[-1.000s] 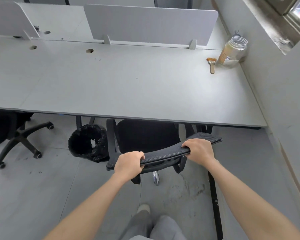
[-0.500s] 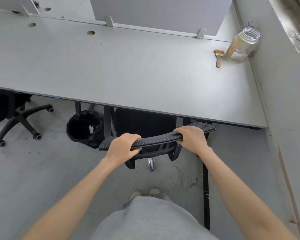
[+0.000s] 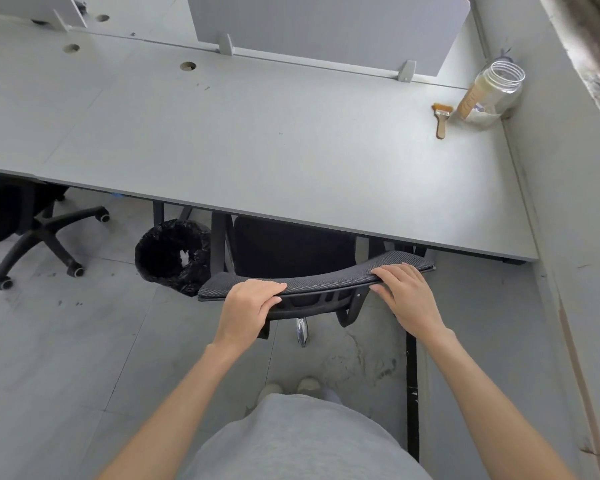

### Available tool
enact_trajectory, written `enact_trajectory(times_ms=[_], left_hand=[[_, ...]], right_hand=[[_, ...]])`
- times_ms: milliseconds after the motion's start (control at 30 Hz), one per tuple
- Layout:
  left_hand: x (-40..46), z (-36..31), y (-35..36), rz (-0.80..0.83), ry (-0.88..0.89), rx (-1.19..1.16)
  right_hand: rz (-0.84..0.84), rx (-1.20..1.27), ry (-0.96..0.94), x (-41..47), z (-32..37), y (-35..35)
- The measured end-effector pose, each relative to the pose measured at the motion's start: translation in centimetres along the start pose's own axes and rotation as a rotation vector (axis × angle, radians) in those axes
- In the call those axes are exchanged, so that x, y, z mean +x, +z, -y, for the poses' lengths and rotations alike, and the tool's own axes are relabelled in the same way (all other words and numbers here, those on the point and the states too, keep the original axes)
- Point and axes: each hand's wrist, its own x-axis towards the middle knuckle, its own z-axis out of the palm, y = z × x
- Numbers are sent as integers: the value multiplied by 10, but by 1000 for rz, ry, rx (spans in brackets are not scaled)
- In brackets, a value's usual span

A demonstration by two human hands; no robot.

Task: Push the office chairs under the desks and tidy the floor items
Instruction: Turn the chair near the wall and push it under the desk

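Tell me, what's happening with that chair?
A person is tucking the chair under the desk. The left hand grips the top of its backrest; the right hand lies over the top with straighter fingers. The seat is mostly under the desk already. A bin stands on the floor beside it.

Head-worn view, forward and down.

I see bare forearms, no sleeves, no watch/rings on left hand [image 3: 248, 308] or right hand [image 3: 407, 296]; light grey fabric garment [image 3: 302, 441], pale shoes [image 3: 291, 388].
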Motion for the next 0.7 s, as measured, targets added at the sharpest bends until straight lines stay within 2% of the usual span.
enact_trajectory(times_ms=[333, 700], left_hand=[[-11, 37, -29, 61, 81, -41], [9, 35, -25, 142, 130, -54]], right_hand=[[-85, 48, 116, -45, 52, 16], [-116, 50, 168, -56, 48, 10]])
